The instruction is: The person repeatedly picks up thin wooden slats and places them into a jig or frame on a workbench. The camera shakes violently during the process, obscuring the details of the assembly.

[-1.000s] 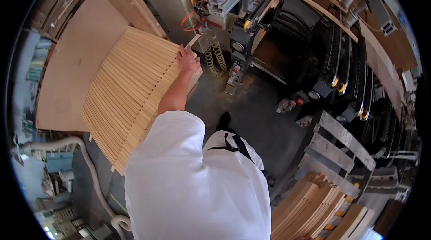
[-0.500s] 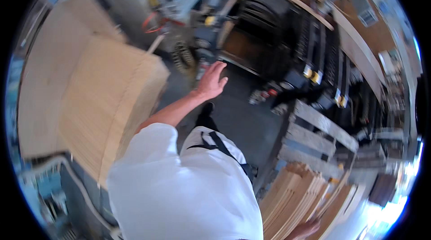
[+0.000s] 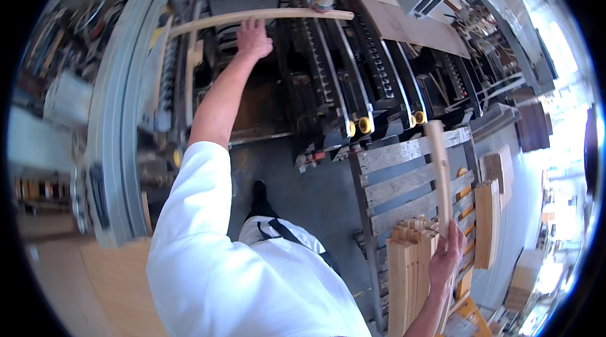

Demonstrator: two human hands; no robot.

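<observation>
At far left, left hand point(image 3: 254, 41) at wooden rail point(image 3: 297, 14), grip unclear; near right, right hand point(image 3: 445, 254) clasps wooden strip point(image 3: 439, 170), likely keeping far end clear of stack point(image 3: 403, 271).

Bright glare washes out the right side (straight edges bow).

0 legible texts, labels, brands, numbers or signs
</observation>
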